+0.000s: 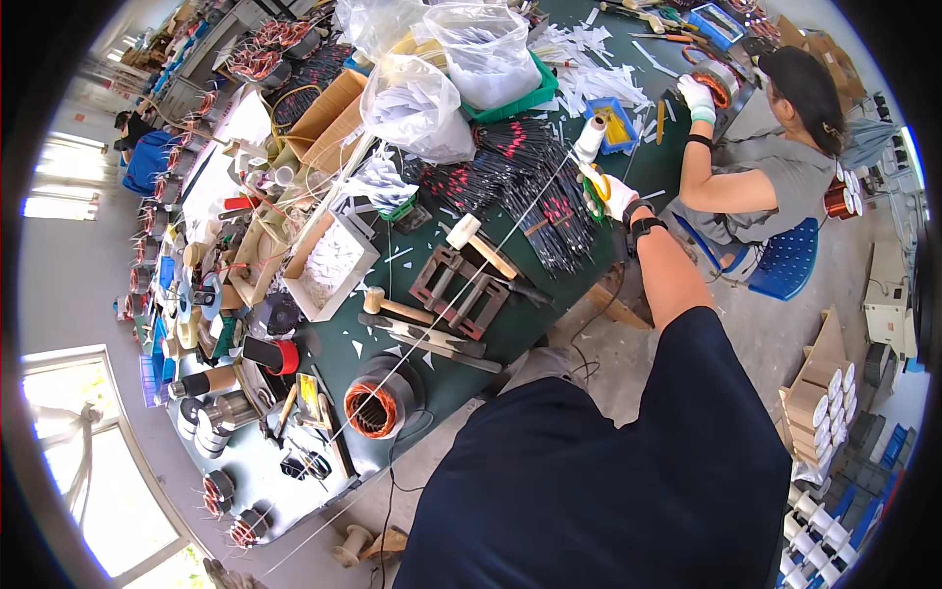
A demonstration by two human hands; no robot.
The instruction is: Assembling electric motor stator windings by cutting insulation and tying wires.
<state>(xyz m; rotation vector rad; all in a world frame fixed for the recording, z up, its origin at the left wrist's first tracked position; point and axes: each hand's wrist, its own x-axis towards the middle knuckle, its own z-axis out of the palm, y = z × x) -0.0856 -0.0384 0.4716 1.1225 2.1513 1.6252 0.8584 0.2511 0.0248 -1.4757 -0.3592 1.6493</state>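
My right hand point(618, 199), in a white glove, reaches out over the far right edge of the table. It grips scissors point(596, 187) with yellow and green handles, beside a white thread spool point(589, 140). A taut white thread point(429, 334) runs from near the spool across the whole table to the lower left. There my left hand point(231, 575), dark and cut off by the picture's rim, appears closed on the thread's end. Beneath the thread stands a motor stator point(378, 406) with copper windings, on the table's near edge.
On the green table point(461, 378) lie mallets point(481, 245), a metal frame point(458, 292), bundles of black sleeved wires point(549, 211) and bags of white paper strips point(412, 113). A co-worker point(775, 147) with white gloves sits at the right, handling another stator point(716, 83). Cables hang near the stool.
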